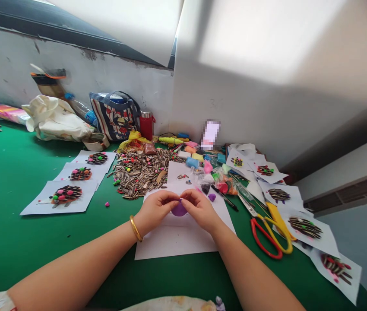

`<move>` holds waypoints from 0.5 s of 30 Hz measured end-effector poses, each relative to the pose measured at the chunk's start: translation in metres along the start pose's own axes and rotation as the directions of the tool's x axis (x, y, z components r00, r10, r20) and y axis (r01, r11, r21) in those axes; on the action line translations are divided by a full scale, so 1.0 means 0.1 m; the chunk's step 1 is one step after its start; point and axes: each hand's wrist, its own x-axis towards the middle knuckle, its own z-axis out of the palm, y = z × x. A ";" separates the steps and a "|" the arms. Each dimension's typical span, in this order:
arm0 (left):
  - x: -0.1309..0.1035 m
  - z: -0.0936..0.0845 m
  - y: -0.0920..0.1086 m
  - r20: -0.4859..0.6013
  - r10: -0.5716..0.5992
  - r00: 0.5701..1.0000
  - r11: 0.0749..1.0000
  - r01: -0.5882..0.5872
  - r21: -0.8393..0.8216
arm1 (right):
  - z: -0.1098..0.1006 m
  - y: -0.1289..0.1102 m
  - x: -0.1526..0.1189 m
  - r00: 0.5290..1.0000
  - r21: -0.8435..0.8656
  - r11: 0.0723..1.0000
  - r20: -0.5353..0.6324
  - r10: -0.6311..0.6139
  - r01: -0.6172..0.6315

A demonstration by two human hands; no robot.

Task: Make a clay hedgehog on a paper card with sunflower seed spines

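Observation:
A flat, rounded piece of purple clay [179, 210] lies between my two hands over a sheet of white paper [173, 244]. My left hand [157, 209], with a gold bangle at the wrist, pinches its upper left edge. From the other side, my right hand [199, 209] pinches the upper right edge, fingertips almost meeting the left ones. Whether the clay touches the paper I cannot tell. A smaller purple lump [212, 197] and a black pen [227, 199] sit just beyond my right hand. Past my left hand spreads a heap of striped sunflower seeds [138, 172].
Scissors with red and yellow handles [267, 235] lie at the right. Seed-and-clay hedgehog pictures flank me, on left sheets [80, 203] and right sheets [329, 235]. Behind stand bagged colored clay [193, 162], a red bottle [146, 125], a patterned bag [115, 116] and a cream bag [57, 119].

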 end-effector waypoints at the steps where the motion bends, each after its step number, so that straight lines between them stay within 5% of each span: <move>1: 0.00 0.00 0.01 0.006 0.000 1.000 1.000 0.000 0.013 | 0.00 0.00 -0.01 1.000 -0.008 1.000 0.011 -0.007 0.008; 9: 0.01 0.00 0.00 -0.005 -0.057 0.998 0.991 0.056 -0.121 | 0.01 0.00 0.00 0.996 -0.034 0.999 -0.083 -0.023 0.021; 15: 0.02 -0.02 0.03 0.028 -0.096 0.995 0.980 0.100 -0.173 | 0.00 -0.01 0.00 0.999 -0.047 0.998 -0.037 -0.035 0.034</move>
